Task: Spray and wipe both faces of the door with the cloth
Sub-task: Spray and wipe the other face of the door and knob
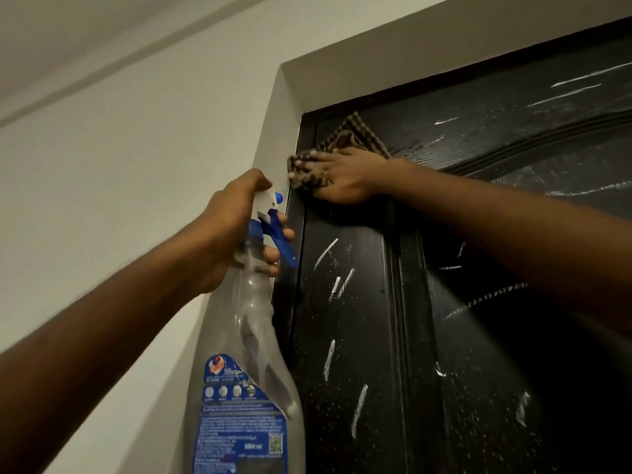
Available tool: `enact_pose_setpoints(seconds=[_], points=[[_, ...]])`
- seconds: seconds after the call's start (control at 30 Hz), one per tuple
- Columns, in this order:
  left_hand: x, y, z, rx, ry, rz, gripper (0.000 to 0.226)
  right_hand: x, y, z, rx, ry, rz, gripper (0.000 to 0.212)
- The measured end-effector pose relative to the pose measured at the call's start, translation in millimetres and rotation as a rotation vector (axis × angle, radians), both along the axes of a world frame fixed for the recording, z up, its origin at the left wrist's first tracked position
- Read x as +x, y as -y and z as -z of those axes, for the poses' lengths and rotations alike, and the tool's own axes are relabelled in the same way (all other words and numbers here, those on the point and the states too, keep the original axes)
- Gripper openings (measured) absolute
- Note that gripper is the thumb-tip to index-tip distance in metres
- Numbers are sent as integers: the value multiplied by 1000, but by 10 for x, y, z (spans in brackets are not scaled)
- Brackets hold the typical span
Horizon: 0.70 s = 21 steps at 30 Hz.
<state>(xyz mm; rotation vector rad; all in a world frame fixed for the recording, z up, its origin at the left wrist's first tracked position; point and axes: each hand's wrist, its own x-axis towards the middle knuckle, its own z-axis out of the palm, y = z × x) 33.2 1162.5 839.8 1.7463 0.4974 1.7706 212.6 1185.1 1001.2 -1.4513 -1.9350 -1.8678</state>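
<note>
Both hands are raised toward the top of a doorway. The left hand point(232, 227) is clenched round the neck of the spray bottle point(254, 336), with its fingers point(273, 256) curled behind the blue trigger point(282, 242). Whether they are squeezing the trigger cannot be told. The right hand point(342, 181) grasps nothing: it lies flat with the fingers spread, pressing the cloth point(355, 135) against the door point(478, 336).

The door fills the right side of the view. It is black and glossy, with raised moulding and an arched panel line near its top. White streaks and fine droplets speckle its face, thickest along the left edge and toward the upper right. A pale wall point(119, 165) takes up the left side and meets the ceiling point(68, 29) at the upper left. A dark door frame point(289, 319) runs up between the wall and the door.

The spray bottle hangs upright just beside the door's left edge. Its body is clear and looks almost empty, and a blue label point(239, 422) covers the lower part. Its white head point(266, 198) points toward the frame.

The cloth, brown with a dark check, sits at the door's upper left corner. It is partly under the right hand, and one pointed fold sticks up above the knuckles.
</note>
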Motion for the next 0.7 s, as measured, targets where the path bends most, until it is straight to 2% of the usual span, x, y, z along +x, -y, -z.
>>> enact_pose_setpoints(seconds=[0.1, 0.2, 0.27, 0.37, 0.53, 0.63, 0.7], points=[[19, 47, 6, 12, 16, 35, 47, 395, 228, 49, -88, 15, -22, 60], [5, 65, -28, 23, 15, 52, 45, 555, 436, -213, 85, -143, -26, 80], [-8, 47, -15, 20, 8, 80, 45, 480, 420, -429, 204, -266, -16, 75], [-9, 50, -15, 9, 12, 102, 44, 154, 236, -509, 281, -311, 0, 64], [-12, 34, -15, 23, 24, 84, 44, -181, -54, -172, 146, -187, 7, 64], [-24, 39, -6, 16, 18, 91, 45, 10, -6, 203, -4, -37, 8, 74], [-34, 37, -7, 13, 8, 101, 46, 242, 130, 426, -72, 41, -3, 71]])
